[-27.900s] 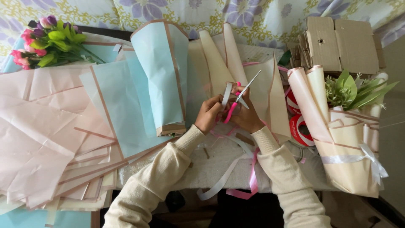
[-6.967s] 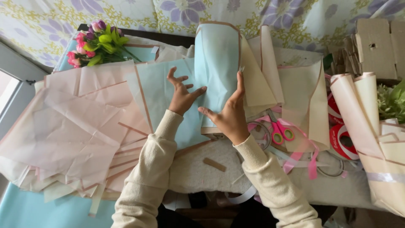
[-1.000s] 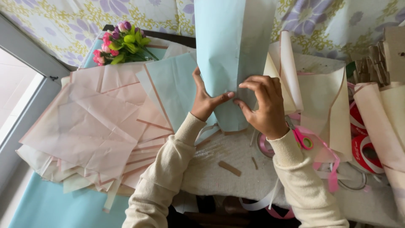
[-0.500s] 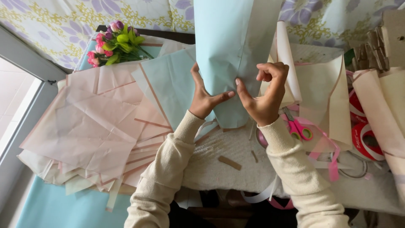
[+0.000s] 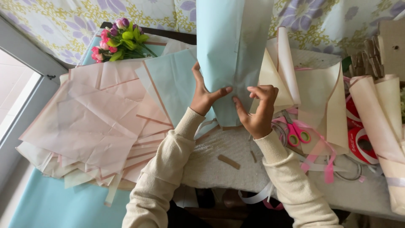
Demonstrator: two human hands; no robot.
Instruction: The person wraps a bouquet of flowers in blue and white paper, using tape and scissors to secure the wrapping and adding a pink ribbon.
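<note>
A tall light blue paper cone (image 5: pixel 230 50) stands upright at the middle of the table, its top cut off by the frame. My left hand (image 5: pixel 203 95) wraps the cone's lower left side, thumb pressed across the front. My right hand (image 5: pixel 257 110) pinches the cone's lower front seam with thumb and curled fingers. Both sleeves are cream. Pink-handled scissors (image 5: pixel 294 131) lie just right of my right wrist among pink ribbon (image 5: pixel 325 157).
A pile of pink and pale blue paper sheets (image 5: pixel 88 122) covers the left. A bunch of pink and purple flowers (image 5: pixel 116 40) lies at the back left. Cream paper cones (image 5: pixel 314 97) and wrapped rolls (image 5: pixel 379 122) stand on the right, near a red tape reel (image 5: pixel 358 143).
The cone has been lifted from lying flat to standing upright. Over the last second my right hand slid down and curled onto the lower front seam; the left hand kept its hold.
</note>
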